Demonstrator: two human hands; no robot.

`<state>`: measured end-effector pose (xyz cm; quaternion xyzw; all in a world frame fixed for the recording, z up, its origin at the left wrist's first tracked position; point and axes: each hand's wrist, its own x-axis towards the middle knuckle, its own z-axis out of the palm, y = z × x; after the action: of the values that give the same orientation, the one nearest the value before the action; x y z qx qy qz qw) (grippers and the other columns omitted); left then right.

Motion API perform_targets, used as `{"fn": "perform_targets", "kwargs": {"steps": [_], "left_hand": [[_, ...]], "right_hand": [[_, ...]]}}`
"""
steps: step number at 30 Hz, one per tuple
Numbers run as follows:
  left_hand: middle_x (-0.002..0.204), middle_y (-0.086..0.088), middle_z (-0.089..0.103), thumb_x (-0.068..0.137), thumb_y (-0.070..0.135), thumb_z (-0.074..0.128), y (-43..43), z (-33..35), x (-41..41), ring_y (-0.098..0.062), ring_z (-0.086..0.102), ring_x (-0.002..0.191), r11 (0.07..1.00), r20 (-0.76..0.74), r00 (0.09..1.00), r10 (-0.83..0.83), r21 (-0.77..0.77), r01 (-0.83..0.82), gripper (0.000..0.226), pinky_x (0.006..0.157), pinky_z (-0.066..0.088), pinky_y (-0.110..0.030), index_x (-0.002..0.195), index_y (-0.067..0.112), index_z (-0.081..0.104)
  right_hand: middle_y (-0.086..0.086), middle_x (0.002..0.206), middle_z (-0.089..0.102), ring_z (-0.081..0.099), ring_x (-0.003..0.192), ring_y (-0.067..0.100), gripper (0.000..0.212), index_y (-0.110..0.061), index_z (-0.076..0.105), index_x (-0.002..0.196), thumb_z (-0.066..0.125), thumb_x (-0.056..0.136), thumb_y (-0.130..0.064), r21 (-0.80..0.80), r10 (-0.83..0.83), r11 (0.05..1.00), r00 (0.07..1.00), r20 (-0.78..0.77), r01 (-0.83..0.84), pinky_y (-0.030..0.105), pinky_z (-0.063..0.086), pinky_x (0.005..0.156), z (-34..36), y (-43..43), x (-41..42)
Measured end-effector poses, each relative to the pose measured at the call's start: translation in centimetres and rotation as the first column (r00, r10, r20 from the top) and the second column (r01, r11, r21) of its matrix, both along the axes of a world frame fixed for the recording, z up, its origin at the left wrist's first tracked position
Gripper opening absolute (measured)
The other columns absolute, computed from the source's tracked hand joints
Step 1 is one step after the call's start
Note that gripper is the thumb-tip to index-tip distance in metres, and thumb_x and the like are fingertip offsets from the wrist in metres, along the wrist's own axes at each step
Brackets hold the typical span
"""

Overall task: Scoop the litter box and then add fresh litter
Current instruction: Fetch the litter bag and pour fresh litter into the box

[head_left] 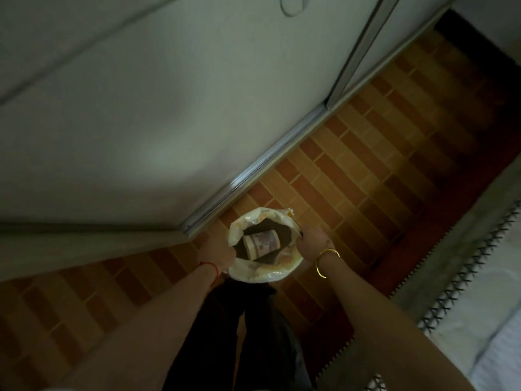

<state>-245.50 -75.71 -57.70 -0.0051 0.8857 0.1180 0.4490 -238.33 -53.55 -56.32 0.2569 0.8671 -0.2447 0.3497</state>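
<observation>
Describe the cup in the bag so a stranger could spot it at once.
Follow the metal door track down across the brick-pattern floor to the white bag, held open by the left hand and right hand. In its dark inside lies the cup, tipped over: the only pale printed cylinder there.

One left hand [218,253], one right hand [311,241], one bag [282,273], one printed cylinder [260,244].

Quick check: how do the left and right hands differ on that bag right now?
The left hand wears a thin red string at the wrist; the right hand wears a gold bangle. The left hand grips the left rim of the white bag, the right hand the right rim, slightly higher in the picture. Both hold its mouth open.
</observation>
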Motion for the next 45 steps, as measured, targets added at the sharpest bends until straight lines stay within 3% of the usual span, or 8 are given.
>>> {"fn": "perform_targets", "kwargs": {"steps": [11,20,26,29,31,38,42,45], "left_hand": [[0.092,-0.007,0.06,0.093,0.017,0.051,-9.3,9.2,6.5,-0.019,0.058,0.081,0.918,0.006,0.918,0.398,-0.001,-0.398,0.024,0.063,0.044,-0.027,0.107,0.004,0.066],[0.142,-0.016,0.048,0.095,0.017,0.049,-20.6,10.7,16.2,-0.032,0.05,0.125,0.528,0.065,0.544,0.837,0.165,-0.833,0.054,0.103,0.045,-0.04,0.147,0.012,0.038],[0.087,0.001,0.047,0.1,0.019,0.046,-28.7,12.4,24.4,-0.015,0.047,0.071,0.33,0.034,0.336,0.941,0.13,-0.935,0.009,0.069,0.04,-0.028,0.092,0.024,0.048],[0.081,-0.002,0.047,0.102,0.02,0.044,-32.9,13.0,29.3,-0.013,0.041,0.059,0.281,0.029,0.287,0.957,0.137,-0.95,0.03,0.051,0.032,-0.023,0.127,0.008,0.055],[0.07,-0.001,0.042,0.102,0.021,0.046,-35.5,13.3,32.7,-0.013,0.036,0.054,0.211,0.028,0.216,0.976,0.123,-0.97,0.034,0.05,0.03,-0.024,0.12,-0.004,0.06],[0.111,-0.016,0.066,0.099,0.032,0.05,-42.6,13.7,45.0,-0.032,0.064,0.106,-0.035,0.011,-0.035,0.999,0.102,-0.994,0.039,0.079,0.049,-0.037,0.116,-0.001,0.063],[0.107,-0.013,0.068,0.096,0.03,0.053,-45.1,13.7,51.9,-0.026,0.063,0.09,-0.163,-0.016,-0.165,0.986,0.08,-0.983,0.033,0.068,0.043,-0.031,0.106,0.002,0.066],[0.109,-0.014,0.068,0.096,0.031,0.054,-46.0,14.0,56.7,-0.029,0.065,0.098,-0.272,-0.031,-0.274,0.961,0.068,-0.96,0.034,0.073,0.047,-0.034,0.106,0.001,0.066]], "right_hand": [[0.013,0.11,0.068,0.064,0.1,0.027,0.027,-0.006,0.063,0.109,0.042,0.095,-0.015,0.01,0.428,0.904,0.904,-0.011,-0.428,0.029,0.048,0.078,8.6,-9.1,-2.0],[0.013,0.127,0.06,0.055,0.117,0.029,0.04,-0.005,0.055,0.127,0.039,0.097,-0.028,-0.003,0.777,0.628,0.627,-0.058,-0.778,0.03,0.041,0.087,12.1,-22.3,-1.9],[0.012,0.116,0.064,0.059,0.108,0.03,0.032,-0.01,0.06,0.118,0.043,0.094,-0.025,0.049,0.919,0.391,0.388,-0.066,-0.919,0.031,0.047,0.086,12.5,-33.5,1.1],[0.015,0.113,0.064,0.059,0.104,0.031,0.025,-0.008,0.061,0.106,0.044,0.095,-0.022,0.051,0.971,0.239,0.238,-0.02,-0.97,0.032,0.047,0.082,12.2,-39.5,3.5],[0.016,0.105,0.058,0.056,0.099,0.026,0.018,-0.01,0.057,0.104,0.046,0.095,-0.021,0.022,0.984,0.178,0.177,-0.019,-0.984,0.032,0.041,0.078,12.6,-43.5,5.7],[0.003,0.075,0.043,0.041,0.064,0.016,0.02,-0.018,0.049,0.076,0.046,0.096,-0.018,-0.038,0.998,0.063,0.064,-0.028,-0.997,0.03,0.035,0.07,12.3,-56.5,14.8],[-0.006,0.064,0.024,0.021,0.053,0.006,0.045,-0.028,0.02,0.063,0.046,0.096,-0.013,-0.041,0.994,-0.059,-0.055,-0.094,-0.997,0.02,0.024,0.049,13.3,-62.9,20.7],[-0.001,0.06,0.034,0.031,0.051,0.011,0.039,-0.022,0.032,0.059,0.049,0.094,-0.018,-0.03,0.979,-0.192,-0.19,-0.078,-0.981,0.024,0.032,0.051,13.0,-67.0,25.0]]}}
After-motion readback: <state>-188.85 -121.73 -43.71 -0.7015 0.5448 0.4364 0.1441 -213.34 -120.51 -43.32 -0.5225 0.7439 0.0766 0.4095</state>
